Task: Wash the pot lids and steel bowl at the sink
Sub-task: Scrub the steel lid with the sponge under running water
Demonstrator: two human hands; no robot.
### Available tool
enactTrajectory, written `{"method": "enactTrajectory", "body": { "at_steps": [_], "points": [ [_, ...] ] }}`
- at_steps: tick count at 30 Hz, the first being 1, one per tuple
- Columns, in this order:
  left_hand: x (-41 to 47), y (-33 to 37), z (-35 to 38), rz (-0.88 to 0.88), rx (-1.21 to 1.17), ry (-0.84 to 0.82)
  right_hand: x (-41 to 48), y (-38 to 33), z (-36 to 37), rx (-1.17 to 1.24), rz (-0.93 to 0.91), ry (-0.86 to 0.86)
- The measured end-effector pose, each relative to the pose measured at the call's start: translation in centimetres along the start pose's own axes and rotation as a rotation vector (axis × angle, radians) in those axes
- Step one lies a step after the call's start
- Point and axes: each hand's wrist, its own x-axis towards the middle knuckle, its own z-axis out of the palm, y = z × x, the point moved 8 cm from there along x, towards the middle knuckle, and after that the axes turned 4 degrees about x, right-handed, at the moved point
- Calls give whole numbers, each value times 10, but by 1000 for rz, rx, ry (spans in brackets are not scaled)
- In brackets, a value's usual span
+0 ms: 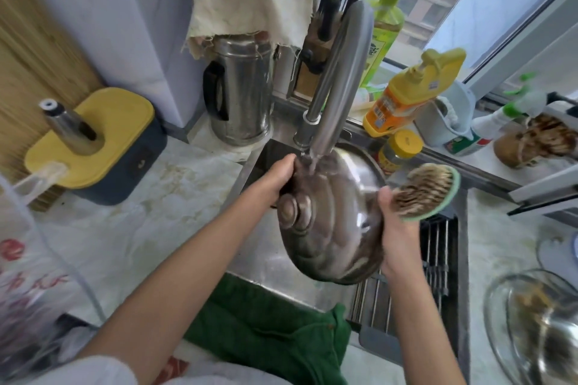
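Through the head camera I see the steel pot lid [334, 228] tilted over the sink [266, 262], its upper edge right under the faucet [337, 81], where water runs onto it. My left hand [278, 178] curls round the lid's rim just left of the faucet's spout. My right hand [397, 228], below and right of the faucet, grips a scrubbing brush [428, 187], bristles facing up, and rests against the lid's right edge. A glass lid [506, 316] lies on the counter, well right of the faucet.
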Motion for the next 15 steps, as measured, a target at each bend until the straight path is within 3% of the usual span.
{"method": "enactTrajectory", "body": {
  "at_steps": [3, 5, 7, 10, 15],
  "points": [
    [-9, -4, 2, 105, -92, -17, 17, 2, -25, 285, 118, 150],
    [-20, -8, -2, 263, -112, 95, 26, 11, -35, 349, 168, 235],
    [-40, -10, 4, 433, 42, 204, 29, 25, -40, 407, 242, 322],
    [-58, -10, 15, 522, 136, 236, 23, 44, -36, 498, 342, 380],
    [-1, -18, -17, 108, -224, 155, 11, 54, -21, 604, 363, 335]
  ]
}}
